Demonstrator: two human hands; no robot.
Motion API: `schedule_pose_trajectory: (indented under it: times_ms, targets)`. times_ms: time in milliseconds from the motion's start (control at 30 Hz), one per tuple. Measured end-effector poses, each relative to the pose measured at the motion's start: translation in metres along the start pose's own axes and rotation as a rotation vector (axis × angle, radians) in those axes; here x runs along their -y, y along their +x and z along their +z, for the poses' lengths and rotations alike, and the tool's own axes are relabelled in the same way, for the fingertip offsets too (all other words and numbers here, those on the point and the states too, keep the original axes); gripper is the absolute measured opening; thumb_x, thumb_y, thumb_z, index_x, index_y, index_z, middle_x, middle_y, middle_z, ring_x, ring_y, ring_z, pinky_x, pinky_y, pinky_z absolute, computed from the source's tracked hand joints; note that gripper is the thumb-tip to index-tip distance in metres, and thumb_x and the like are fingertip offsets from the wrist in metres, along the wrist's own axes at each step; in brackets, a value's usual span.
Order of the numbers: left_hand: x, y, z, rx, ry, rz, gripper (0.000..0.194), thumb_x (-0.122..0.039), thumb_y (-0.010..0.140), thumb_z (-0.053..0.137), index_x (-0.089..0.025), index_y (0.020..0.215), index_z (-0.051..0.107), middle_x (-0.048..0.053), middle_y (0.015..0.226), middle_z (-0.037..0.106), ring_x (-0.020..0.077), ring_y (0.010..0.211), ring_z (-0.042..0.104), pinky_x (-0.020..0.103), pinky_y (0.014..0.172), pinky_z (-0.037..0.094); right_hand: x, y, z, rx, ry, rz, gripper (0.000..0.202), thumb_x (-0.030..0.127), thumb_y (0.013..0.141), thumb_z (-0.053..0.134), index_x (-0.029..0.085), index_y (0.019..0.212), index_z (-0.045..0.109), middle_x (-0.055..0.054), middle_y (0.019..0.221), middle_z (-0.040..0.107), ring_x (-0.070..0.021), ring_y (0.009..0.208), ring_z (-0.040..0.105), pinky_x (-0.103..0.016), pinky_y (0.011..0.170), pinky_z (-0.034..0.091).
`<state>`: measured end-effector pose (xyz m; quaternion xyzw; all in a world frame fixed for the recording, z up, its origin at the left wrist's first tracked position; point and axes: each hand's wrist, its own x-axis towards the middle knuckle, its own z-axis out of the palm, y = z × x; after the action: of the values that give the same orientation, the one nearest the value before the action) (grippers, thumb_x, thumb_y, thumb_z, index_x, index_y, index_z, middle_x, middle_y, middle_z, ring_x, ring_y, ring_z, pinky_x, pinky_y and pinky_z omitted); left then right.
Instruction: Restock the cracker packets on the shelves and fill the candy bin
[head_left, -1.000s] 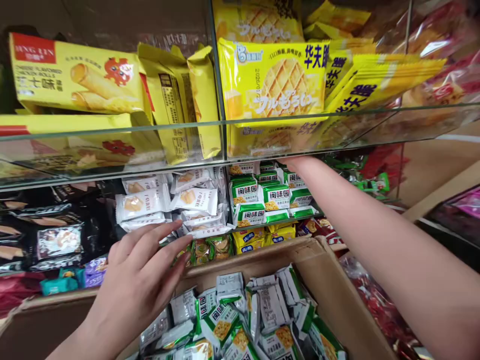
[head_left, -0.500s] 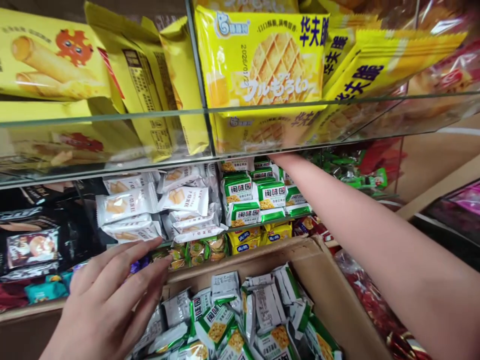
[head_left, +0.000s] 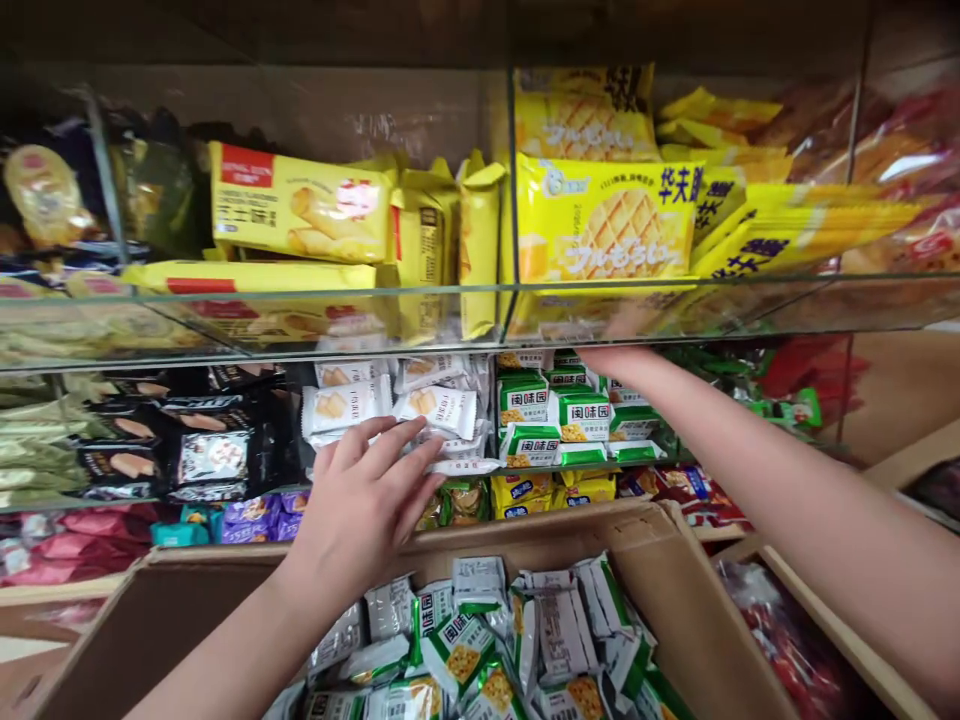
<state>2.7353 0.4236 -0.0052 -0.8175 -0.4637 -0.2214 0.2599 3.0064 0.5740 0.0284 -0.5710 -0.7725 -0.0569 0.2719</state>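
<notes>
My left hand (head_left: 356,510) is open, fingers spread and slightly bent, holding nothing. Its fingertips lie over the lower white cake packets (head_left: 349,405) on the middle shelf; I cannot tell if they touch. My right forearm reaches under the upper glass shelf, above the stacked green-and-white snack packets (head_left: 586,415). Only the wrist end of my right hand (head_left: 619,362) shows; its fingers are hidden behind the shelf edge and stock. Below, an open cardboard box (head_left: 645,530) holds many loose green-and-white packets (head_left: 459,645) of the same kind.
The upper shelf's glass edge (head_left: 420,290) runs across above both hands, with yellow waffle packets (head_left: 607,220) and yellow roll packets (head_left: 304,205) behind it. Black packets (head_left: 214,455) stand left. Yellow packets (head_left: 521,492) sit low behind the box rim.
The view has drawn back and shows more shelf on the left. My left hand has moved up towards the white packets. My right arm still reaches in under the glass.
</notes>
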Motion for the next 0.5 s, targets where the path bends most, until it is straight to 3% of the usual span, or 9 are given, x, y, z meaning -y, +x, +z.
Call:
schedule_pose_trajectory:
  times_ms: [133, 233, 333, 400, 500]
  targets:
    - [0.004, -0.001, 0.003, 0.017, 0.023, -0.067, 0.022, -0.032, 0.084, 0.050, -0.025, 0.100, 0.065, 0.003, 0.110, 0.066, 0.0295, 0.102, 0.051, 0.042, 0.071, 0.040, 0.031, -0.072, -0.031, 0.026, -0.281, -0.076, 0.024, 0.029, 0.084, 0.046, 0.014, 0.086, 0.065, -0.012, 0.083, 0.066, -0.0250, 0.076, 0.059, -0.038, 0.073, 0.045]
    - [0.005, -0.002, 0.006, 0.009, 0.030, -0.131, 0.023, -0.032, 0.086, 0.048, -0.024, 0.096, 0.066, 0.002, 0.113, 0.065, 0.0304, 0.104, 0.050, 0.044, 0.074, 0.040, 0.073, -0.114, -0.042, -0.035, -0.205, -0.367, 0.024, 0.023, 0.088, 0.042, 0.014, 0.086, 0.064, -0.010, 0.084, 0.065, -0.0215, 0.077, 0.057, -0.036, 0.075, 0.044]
    - [0.007, -0.002, 0.008, -0.013, 0.025, -0.168, 0.024, -0.033, 0.086, 0.047, -0.024, 0.095, 0.066, 0.002, 0.111, 0.066, 0.0311, 0.105, 0.050, 0.046, 0.077, 0.039, 0.121, -0.114, -0.032, 0.023, -0.168, -0.563, 0.022, 0.013, 0.087, 0.041, 0.012, 0.096, 0.062, -0.011, 0.098, 0.063, -0.0211, 0.085, 0.055, -0.034, 0.076, 0.045]
    - [0.009, -0.002, 0.009, -0.014, 0.023, -0.178, 0.024, -0.033, 0.086, 0.046, -0.024, 0.095, 0.066, 0.002, 0.110, 0.067, 0.0320, 0.105, 0.050, 0.047, 0.077, 0.038, 0.144, -0.098, -0.019, 0.094, -0.235, -0.541, 0.024, 0.009, 0.086, 0.040, 0.010, 0.099, 0.060, -0.013, 0.101, 0.062, -0.0217, 0.085, 0.056, -0.033, 0.072, 0.047]
    - [0.011, -0.002, 0.008, 0.011, 0.018, -0.172, 0.025, -0.033, 0.086, 0.045, -0.024, 0.094, 0.067, 0.003, 0.112, 0.066, 0.0337, 0.109, 0.048, 0.049, 0.080, 0.038, 0.159, -0.073, -0.005, 0.187, -0.352, -0.509, 0.026, 0.006, 0.084, 0.039, 0.008, 0.098, 0.060, -0.015, 0.101, 0.061, -0.0224, 0.085, 0.056, -0.032, 0.068, 0.049]
